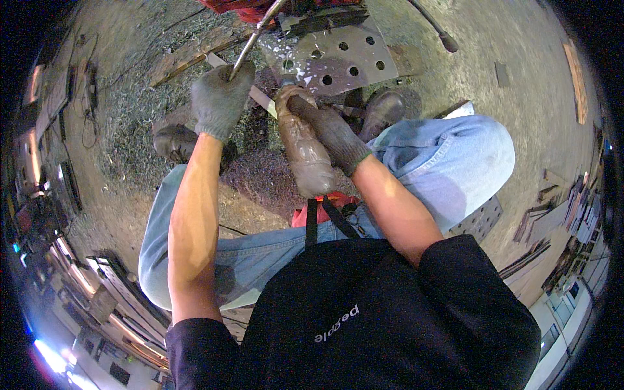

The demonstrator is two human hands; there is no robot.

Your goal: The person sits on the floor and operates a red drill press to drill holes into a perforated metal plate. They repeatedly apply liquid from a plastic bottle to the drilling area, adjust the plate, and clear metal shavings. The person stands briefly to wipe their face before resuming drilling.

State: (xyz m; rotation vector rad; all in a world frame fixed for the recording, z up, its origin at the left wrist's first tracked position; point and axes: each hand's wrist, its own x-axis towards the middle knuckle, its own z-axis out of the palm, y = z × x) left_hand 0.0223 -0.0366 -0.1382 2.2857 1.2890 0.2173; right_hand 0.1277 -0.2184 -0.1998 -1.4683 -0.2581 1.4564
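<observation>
Metal shavings litter the workshop floor; left hand (pixel 220 97) grips a steel rod (pixel 255 36), right hand (pixel 328 130) clasps a grimy bottle (pixel 305 153) tipped toward the perforated plate (pixel 341 58); pouring slowly, fingers firm, seems wisest.

I see a dim workshop under warm light from above. The perforated metal plate (pixel 344 58) throws bright glare, and a blue-white flare burns at the lower left rim. My torso shades my lap. The fisheye bends edges and blackens corners; the rim detail is soft, the centre sharp.
</observation>
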